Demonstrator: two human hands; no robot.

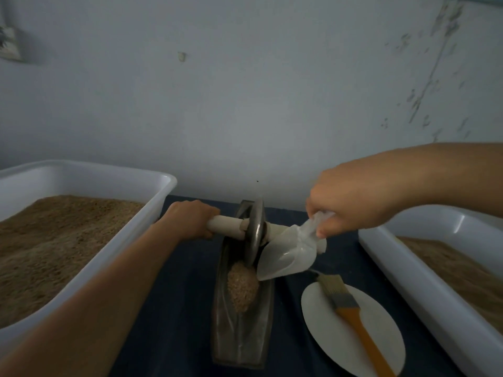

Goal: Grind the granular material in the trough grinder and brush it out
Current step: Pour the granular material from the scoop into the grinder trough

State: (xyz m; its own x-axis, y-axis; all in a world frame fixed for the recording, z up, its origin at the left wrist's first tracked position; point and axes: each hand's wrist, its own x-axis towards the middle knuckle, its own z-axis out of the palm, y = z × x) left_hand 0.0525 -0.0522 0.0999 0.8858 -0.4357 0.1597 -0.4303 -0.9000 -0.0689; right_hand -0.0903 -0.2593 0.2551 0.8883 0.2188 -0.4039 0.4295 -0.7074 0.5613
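Nearest me, her left hand [189, 219] grips the roller's wooden axle [226, 223] across the trough grinder [241, 322], whose long axis runs away from us, grain [241, 287] heaped just before the wheel [255, 229], while her right hand [351, 202] pinches an emptied scoop [285, 257] above it.

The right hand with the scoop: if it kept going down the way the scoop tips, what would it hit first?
Probably the grain pile in the trough: the right hand tips the scoop just above it, though depth is unclear.

White tubs [152, 210] [381, 240] flank the trough grinder [239, 333]; bare cloth [179, 308] lies between, plate [321, 317] at right.
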